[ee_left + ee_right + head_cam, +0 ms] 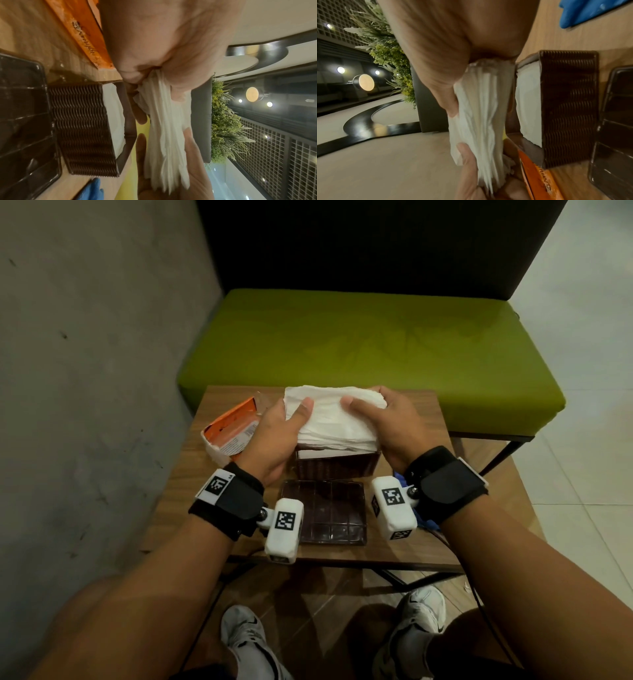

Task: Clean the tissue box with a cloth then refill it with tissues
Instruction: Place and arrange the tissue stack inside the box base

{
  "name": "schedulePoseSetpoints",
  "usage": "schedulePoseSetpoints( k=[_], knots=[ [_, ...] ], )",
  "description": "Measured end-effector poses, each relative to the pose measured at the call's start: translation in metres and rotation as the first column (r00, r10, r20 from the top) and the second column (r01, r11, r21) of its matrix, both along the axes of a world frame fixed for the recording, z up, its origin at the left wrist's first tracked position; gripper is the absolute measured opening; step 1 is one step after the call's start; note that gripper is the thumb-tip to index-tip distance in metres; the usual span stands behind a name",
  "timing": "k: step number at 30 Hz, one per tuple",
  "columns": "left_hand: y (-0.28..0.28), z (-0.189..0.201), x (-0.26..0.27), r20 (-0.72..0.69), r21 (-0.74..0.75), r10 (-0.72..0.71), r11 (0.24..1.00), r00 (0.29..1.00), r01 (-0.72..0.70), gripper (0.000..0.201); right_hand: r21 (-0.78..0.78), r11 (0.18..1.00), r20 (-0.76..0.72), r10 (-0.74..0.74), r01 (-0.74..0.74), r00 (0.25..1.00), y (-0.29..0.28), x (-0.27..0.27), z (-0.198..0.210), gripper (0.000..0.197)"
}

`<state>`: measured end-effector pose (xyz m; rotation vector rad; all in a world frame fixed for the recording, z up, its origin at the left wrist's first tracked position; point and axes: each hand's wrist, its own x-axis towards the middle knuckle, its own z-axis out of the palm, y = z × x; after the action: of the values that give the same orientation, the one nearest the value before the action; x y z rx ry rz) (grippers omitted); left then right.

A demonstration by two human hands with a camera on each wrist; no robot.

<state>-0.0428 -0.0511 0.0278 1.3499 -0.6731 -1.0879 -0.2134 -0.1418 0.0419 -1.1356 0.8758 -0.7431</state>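
Head view: both hands, left hand (274, 436) and right hand (387, 429), clamp a stack of tissues (334, 416) from either end just above the woven tissue box (337, 465) (white tissue already inside), lid (323, 511) lying nearer, orange pack (233, 433) to its left.

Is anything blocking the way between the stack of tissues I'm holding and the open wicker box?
Nothing visible does. The tissue stack hangs right above the wicker box, whose top is open with some tissues already inside; its lid lies nearer you on the table.
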Motion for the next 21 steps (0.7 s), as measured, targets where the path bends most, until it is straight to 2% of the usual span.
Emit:
schedulePoseSetpoints(
  k=[2, 4, 6, 8, 11, 14, 17, 21],
  knots=[
    [0.000, -0.002, -0.002, -0.032, -0.022, 0.060, 0.998, 0.998, -0.061, 0.028, 0.032, 0.999, 0.023, 0.026, -0.027, 0.999, 0.003, 0.000, -0.002, 0.046],
    [-0.001, -0.004, -0.003, -0.027, -0.029, 0.086, 0.996, 0.996, -0.087, 0.023, 0.024, 0.996, -0.027, 0.088, -0.088, 0.996, 0.004, -0.004, -0.004, 0.050],
    [-0.002, -0.004, -0.002, 0.009, -0.026, 0.132, 0.991, 0.991, -0.132, 0.030, 0.024, 0.994, -0.032, 0.106, -0.106, 0.994, 0.002, -0.008, -0.005, 0.051],
    [-0.001, -0.005, -0.002, 0.083, -0.044, 0.224, 0.974, 0.971, -0.221, 0.036, 0.018, 0.997, -0.012, 0.073, -0.073, 0.997, 0.001, -0.011, -0.005, 0.047],
    [0.003, -0.008, -0.001, 0.291, -0.136, 0.314, 0.949, 0.904, -0.285, 0.040, -0.073, 0.997, -0.069, 0.001, -0.006, 0.998, 0.003, -0.012, -0.006, 0.042],
    [0.007, -0.006, -0.001, 0.342, -0.232, 0.235, 0.959, 0.910, -0.161, 0.032, -0.160, 0.986, -0.095, -0.070, 0.054, 0.993, 0.007, -0.011, -0.010, 0.042],
    [0.011, -0.001, -0.002, 0.348, -0.223, 0.134, 0.973, 0.928, -0.057, 0.017, -0.187, 0.979, -0.084, -0.099, 0.082, 0.992, 0.008, -0.011, -0.010, 0.041],
    [0.015, 0.002, 0.000, 0.163, -0.163, 0.038, 0.987, 0.986, -0.011, 0.028, -0.102, 0.993, 0.008, -0.056, 0.057, 0.998, 0.004, -0.019, -0.009, 0.051]
  ],
)
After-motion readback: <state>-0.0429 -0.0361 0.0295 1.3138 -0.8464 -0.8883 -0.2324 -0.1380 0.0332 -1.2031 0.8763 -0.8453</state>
